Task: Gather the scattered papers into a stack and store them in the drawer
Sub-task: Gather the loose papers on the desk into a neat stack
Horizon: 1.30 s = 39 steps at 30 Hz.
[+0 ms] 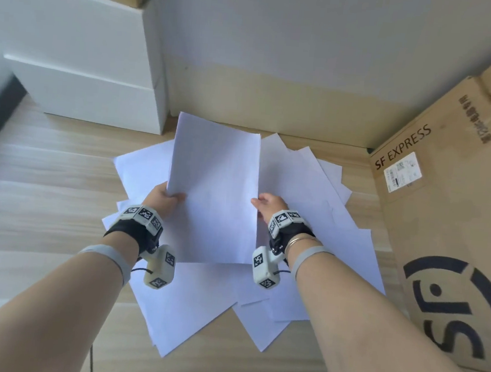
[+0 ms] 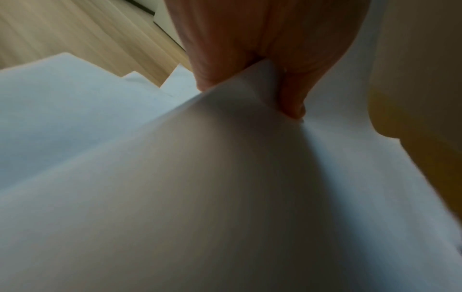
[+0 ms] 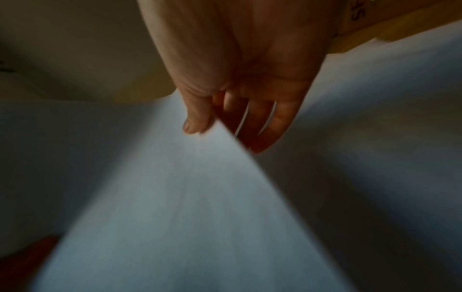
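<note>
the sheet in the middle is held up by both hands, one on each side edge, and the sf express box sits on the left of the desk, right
Not quite: the SF Express box sits on the right of the desk, as the head view shows. The rest holds: the left hand and right hand each grip a side edge of the raised sheet.
</note>
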Available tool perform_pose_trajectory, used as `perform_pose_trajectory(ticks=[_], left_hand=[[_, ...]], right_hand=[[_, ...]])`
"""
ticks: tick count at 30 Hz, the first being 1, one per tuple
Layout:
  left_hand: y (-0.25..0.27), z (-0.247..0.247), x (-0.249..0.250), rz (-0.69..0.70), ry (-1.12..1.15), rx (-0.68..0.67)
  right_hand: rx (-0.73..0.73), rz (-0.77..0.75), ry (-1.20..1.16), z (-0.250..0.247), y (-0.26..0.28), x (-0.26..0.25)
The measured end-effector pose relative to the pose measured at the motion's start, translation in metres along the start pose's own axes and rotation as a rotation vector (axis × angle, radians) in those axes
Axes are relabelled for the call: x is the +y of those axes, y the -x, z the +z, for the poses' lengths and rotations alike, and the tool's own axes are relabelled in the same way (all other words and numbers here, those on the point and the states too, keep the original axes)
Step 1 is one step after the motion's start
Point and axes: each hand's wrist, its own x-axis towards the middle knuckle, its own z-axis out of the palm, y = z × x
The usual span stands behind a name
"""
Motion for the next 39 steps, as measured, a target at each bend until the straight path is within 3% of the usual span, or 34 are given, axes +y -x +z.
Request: perform_pose_trajectory(ticks=[5,11,16,20,24,32,39], left_hand=[[-0.004,0.013,-0.008,-0.037,-0.05,-0.041],[-0.008,0.028,-0.009,-0.093,-0.04,-0.048],[-0.009,0.035,-0.009,-0.101,-0.042,-0.056],[-0.008,0.035,-0.008,-0.103,-0.049,-0.046],[-0.007,0.033,-0.008,-0.104,-0.033,-0.039],[-0.012,0.018,-0.018,-0.156,0.057,-0.028],[-0.017,0.005,-0.028,-0.175,0.1,-0.019]], right_hand=[[-0.068,0.13,0.295,-0.037,-0.013,0.055],[-0.049,0.11,0.621,-0.055,-0.005,0.079],[-0.02,0.055,0.741,-0.057,-0.008,0.089],[-0.111,0.092,0.739,-0.067,-0.015,0.086],[-0.225,0.083,0.957,-0.067,-0.023,0.071],[-0.043,-0.156,0.76,-0.043,-0.043,0.035],[-0.138,-0.172,0.86,-0.038,-0.042,0.034]])
